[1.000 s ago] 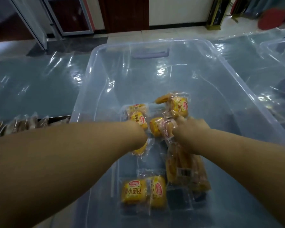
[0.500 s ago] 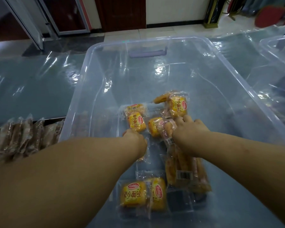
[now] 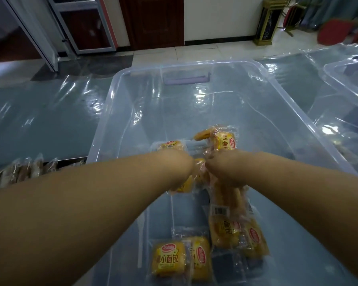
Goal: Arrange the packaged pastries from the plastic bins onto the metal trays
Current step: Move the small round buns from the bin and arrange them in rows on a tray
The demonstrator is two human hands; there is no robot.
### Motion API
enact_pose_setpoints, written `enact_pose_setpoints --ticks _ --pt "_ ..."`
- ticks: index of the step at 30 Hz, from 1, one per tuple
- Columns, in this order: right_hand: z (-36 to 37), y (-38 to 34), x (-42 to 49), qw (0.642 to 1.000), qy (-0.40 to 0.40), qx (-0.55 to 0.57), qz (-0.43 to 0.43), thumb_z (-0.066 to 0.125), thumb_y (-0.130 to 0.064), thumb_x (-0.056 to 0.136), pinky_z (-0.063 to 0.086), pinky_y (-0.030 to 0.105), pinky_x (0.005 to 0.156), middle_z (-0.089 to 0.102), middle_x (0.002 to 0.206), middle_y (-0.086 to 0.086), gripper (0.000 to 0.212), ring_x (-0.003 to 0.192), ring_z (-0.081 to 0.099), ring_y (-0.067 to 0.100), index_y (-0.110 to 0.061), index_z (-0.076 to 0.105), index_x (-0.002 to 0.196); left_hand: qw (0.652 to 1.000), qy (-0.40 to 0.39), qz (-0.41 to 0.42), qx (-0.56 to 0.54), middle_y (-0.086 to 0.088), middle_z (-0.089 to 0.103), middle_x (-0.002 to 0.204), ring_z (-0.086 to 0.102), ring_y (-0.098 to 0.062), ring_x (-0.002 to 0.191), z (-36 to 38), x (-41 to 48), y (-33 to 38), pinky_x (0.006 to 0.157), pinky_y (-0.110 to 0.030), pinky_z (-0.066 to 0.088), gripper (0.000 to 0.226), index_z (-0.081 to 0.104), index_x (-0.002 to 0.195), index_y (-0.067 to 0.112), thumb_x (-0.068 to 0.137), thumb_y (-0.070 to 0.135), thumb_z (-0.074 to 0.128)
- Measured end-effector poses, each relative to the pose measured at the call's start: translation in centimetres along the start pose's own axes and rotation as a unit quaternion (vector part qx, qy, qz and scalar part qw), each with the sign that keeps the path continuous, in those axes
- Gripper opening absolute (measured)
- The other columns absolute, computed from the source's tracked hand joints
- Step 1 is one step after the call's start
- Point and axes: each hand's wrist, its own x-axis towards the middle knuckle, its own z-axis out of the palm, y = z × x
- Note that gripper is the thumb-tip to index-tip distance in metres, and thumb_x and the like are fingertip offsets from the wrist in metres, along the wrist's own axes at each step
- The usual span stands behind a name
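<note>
Vs 0.5 s ago: left hand [image 3: 180, 168] and right hand [image 3: 221, 168] have closed in, almost touching, mid clear bin [image 3: 101, 124]. Left fingers curl round a yellow bun packet [image 3: 185, 185]; right clutches a packet strip [image 3: 229, 199]. Near-side packets [image 3: 170, 259] stay on the bin floor.

Single head-worn wide-angle view, aimed forward and steeply downward from close above the clear plastic bin [image 3: 236, 112], with the tabletop [image 3: 39, 120] at left and the tiled floor [image 3: 194, 52] along the upper edge.
</note>
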Motion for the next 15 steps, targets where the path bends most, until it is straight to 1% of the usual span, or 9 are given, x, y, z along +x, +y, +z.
enact_pose_setpoints --ticks 1,2,4,5,6,8,10,13,15 --pt "0.4 0.0 0.5 1.000 -0.007 0.004 -0.002 0.059 -0.014 0.089 0.039 0.038 0.104 0.043 0.139 0.012 0.046 0.125 0.043 0.029 -0.008 0.046 0.133 1.000 0.011 -0.009 0.008 -0.003 0.054 0.087 0.053 -0.021 0.074 -0.5 0.4 -0.8 0.062 -0.031 0.043 0.052 0.054 0.122 0.015 0.074 0.018 0.075" --pt "0.8 0.1 0.8 1.000 -0.016 0.009 -0.003 0.059 -0.015 0.089 0.036 0.042 0.107 0.035 0.146 0.011 0.051 0.132 0.035 0.032 -0.010 0.042 0.137 1.000 0.024 -0.019 0.005 -0.002 0.055 0.087 0.052 -0.021 0.074 -0.9 0.9 -1.5 0.063 -0.031 0.042 0.047 0.058 0.117 0.016 0.074 0.019 0.076" --pt "1.2 0.3 1.1 0.999 -0.025 0.028 -0.002 0.058 -0.016 0.089 0.023 0.050 0.113 0.011 0.157 0.008 0.065 0.143 0.010 0.034 -0.014 0.027 0.146 0.998 0.050 -0.039 -0.025 -0.004 0.055 0.100 0.052 -0.023 0.083 -1.3 1.9 -2.8 0.066 -0.031 0.041 0.048 0.057 0.118 0.017 0.074 0.021 0.076" --pt "1.3 0.4 1.1 0.999 -0.026 0.038 -0.003 0.057 -0.016 0.089 0.018 0.053 0.114 0.003 0.158 0.005 0.070 0.144 0.001 0.033 -0.015 0.020 0.148 0.996 0.057 -0.047 -0.046 -0.006 0.053 0.108 0.052 -0.024 0.090 -1.2 2.5 -3.3 0.069 -0.031 0.040 0.050 0.055 0.119 0.017 0.074 0.023 0.076" --pt "1.5 0.5 1.1 0.999 -0.027 0.045 -0.006 0.058 -0.018 0.089 0.015 0.054 0.115 0.000 0.158 0.004 0.073 0.144 -0.004 0.032 -0.016 0.017 0.149 0.994 0.059 -0.053 -0.068 -0.008 0.051 0.113 0.051 -0.026 0.095 -1.0 3.1 -3.6 0.072 -0.031 0.042 0.051 0.055 0.119 0.017 0.074 0.025 0.077" --pt "1.7 0.6 1.3 0.998 -0.033 0.056 -0.010 0.060 -0.020 0.088 0.015 0.054 0.115 0.003 0.158 0.003 0.073 0.144 -0.004 0.031 -0.017 0.019 0.148 0.990 0.051 -0.063 -0.116 -0.010 0.050 0.116 0.054 -0.029 0.097 -0.2 4.2 -4.1 0.081 -0.036 0.048 0.056 0.055 0.118 0.017 0.069 0.026 0.081" --pt "1.9 0.6 1.5 0.998 -0.028 0.048 -0.013 0.062 -0.022 0.086 0.014 0.054 0.114 0.007 0.157 0.006 0.073 0.144 -0.001 0.031 -0.017 0.022 0.148 0.986 0.027 -0.076 -0.147 -0.011 0.048 0.120 0.054 -0.033 0.102 0.7 5.1 -4.4 0.088 -0.042 0.049 0.066 0.052 0.122 0.018 0.064 0.026 0.084" --pt "2.0 0.7 1.8 1.000 0.009 0.002 -0.022 0.062 -0.025 0.086 0.010 0.053 0.115 0.011 0.156 0.013 0.072 0.144 0.002 0.034 -0.016 0.025 0.146 0.980 0.003 -0.089 -0.177 -0.009 0.045 0.127 0.052 -0.034 0.107 1.7 6.0 -4.6 0.090 -0.044 0.048 0.081 0.040 0.125 0.019 0.060 0.029 0.086" --pt "2.0 0.7 2.1 0.999 0.039 -0.010 -0.027 0.061 -0.025 0.087 0.011 0.051 0.116 0.016 0.155 0.015 0.063 0.143 0.009 0.034 -0.014 0.034 0.143 0.974 0.005 -0.100 -0.203 -0.009 0.047 0.127 0.051 -0.034 0.108 1.9 6.3 -4.5 0.090 -0.046 0.048 0.089 0.032 0.124 0.019 0.056 0.029 0.088"
